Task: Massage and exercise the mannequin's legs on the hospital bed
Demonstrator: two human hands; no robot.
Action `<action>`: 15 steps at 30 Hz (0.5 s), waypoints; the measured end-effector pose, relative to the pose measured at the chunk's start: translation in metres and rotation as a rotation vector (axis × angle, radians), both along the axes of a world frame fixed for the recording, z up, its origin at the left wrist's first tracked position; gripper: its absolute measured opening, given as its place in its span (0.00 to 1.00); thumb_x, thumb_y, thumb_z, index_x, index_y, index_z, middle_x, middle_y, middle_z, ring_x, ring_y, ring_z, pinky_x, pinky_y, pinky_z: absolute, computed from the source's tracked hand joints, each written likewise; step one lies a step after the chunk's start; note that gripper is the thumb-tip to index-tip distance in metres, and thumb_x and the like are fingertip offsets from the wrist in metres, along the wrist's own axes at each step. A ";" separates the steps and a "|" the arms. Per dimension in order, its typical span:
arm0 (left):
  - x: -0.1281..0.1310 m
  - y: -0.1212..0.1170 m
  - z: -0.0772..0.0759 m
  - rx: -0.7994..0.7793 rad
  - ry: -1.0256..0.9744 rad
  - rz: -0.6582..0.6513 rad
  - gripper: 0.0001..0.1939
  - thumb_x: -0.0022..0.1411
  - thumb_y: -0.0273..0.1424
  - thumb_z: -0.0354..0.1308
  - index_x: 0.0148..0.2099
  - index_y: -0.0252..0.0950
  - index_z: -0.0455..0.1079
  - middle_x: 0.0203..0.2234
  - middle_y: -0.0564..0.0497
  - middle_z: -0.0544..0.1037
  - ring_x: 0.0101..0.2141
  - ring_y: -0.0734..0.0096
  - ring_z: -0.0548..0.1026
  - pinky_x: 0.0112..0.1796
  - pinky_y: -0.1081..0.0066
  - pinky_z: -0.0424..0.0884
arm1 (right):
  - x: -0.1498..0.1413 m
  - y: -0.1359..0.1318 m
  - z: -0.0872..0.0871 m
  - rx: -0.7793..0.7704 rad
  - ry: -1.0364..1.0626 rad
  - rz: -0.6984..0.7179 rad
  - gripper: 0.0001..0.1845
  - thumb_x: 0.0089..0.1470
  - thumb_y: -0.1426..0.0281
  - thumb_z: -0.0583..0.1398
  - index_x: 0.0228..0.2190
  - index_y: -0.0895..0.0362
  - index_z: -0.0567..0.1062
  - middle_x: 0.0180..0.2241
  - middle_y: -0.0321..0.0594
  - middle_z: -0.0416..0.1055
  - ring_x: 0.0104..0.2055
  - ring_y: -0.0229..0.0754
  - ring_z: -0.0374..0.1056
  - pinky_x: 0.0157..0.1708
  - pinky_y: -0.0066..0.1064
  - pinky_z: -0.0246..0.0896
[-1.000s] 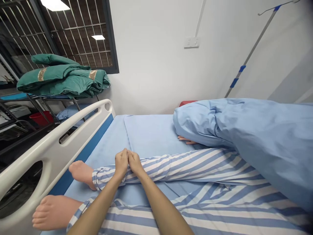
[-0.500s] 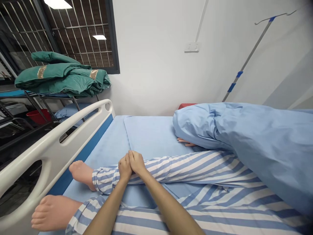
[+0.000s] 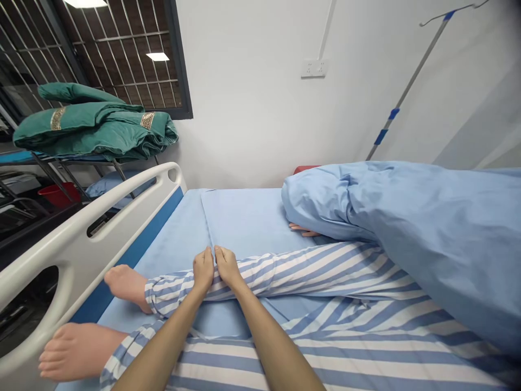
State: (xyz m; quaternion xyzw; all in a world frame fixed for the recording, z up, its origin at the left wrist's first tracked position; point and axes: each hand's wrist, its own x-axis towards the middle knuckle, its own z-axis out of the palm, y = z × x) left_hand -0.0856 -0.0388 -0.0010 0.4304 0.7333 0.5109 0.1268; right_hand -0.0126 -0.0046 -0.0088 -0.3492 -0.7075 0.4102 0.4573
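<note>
A manikin with bare feet (image 3: pixel 81 350) and blue-and-white striped trousers (image 3: pixel 301 271) lies on the bed, its far foot (image 3: pixel 126 285) to my left. My left hand (image 3: pixel 203 268) and my right hand (image 3: pixel 226 265) are side by side over the far lower leg, just above the ankle. Both are closed, knuckles up, with a narrow gap between them. They appear to grip the striped trouser leg, though most of the fingertips are hidden. A light blue quilt (image 3: pixel 407 212) is folded back over the upper body; a manikin's hand (image 3: pixel 303 229) peeks out from under it.
The white bed end board (image 3: pixel 118 209) rises at the left. Beyond it, a green folded quilt (image 3: pixel 97 127) rests on another bed, near a red basin (image 3: pixel 59 194). An IV pole (image 3: pixel 411 81) stands by the wall at the right, past the blue sheet (image 3: pixel 244 217).
My hands were pressed together, and now a small gap shows between them. The whole view has shifted slightly, so the bed and window sit a little more to the left and higher.
</note>
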 end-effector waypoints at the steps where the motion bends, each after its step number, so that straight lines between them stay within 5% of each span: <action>1: 0.005 0.003 0.006 0.030 -0.052 -0.009 0.22 0.59 0.41 0.40 0.16 0.36 0.54 0.12 0.55 0.60 0.18 0.77 0.58 0.22 0.75 0.55 | 0.001 0.001 0.001 -0.024 0.042 0.000 0.23 0.57 0.59 0.43 0.17 0.57 0.61 0.16 0.32 0.58 0.21 0.33 0.53 0.23 0.24 0.48; 7: 0.035 0.024 0.032 0.181 -0.236 -0.039 0.21 0.57 0.43 0.41 0.17 0.38 0.48 0.11 0.58 0.53 0.17 0.79 0.55 0.20 0.76 0.55 | 0.006 0.009 0.002 -0.132 0.203 -0.046 0.23 0.56 0.58 0.42 0.20 0.57 0.63 0.19 0.35 0.62 0.23 0.35 0.55 0.25 0.25 0.52; 15: 0.033 0.019 -0.002 0.023 -0.049 0.049 0.22 0.59 0.40 0.38 0.17 0.37 0.55 0.12 0.54 0.63 0.18 0.76 0.59 0.22 0.74 0.55 | 0.005 0.012 -0.004 -0.195 0.218 -0.203 0.22 0.55 0.56 0.45 0.16 0.56 0.56 0.16 0.31 0.53 0.20 0.33 0.50 0.22 0.25 0.49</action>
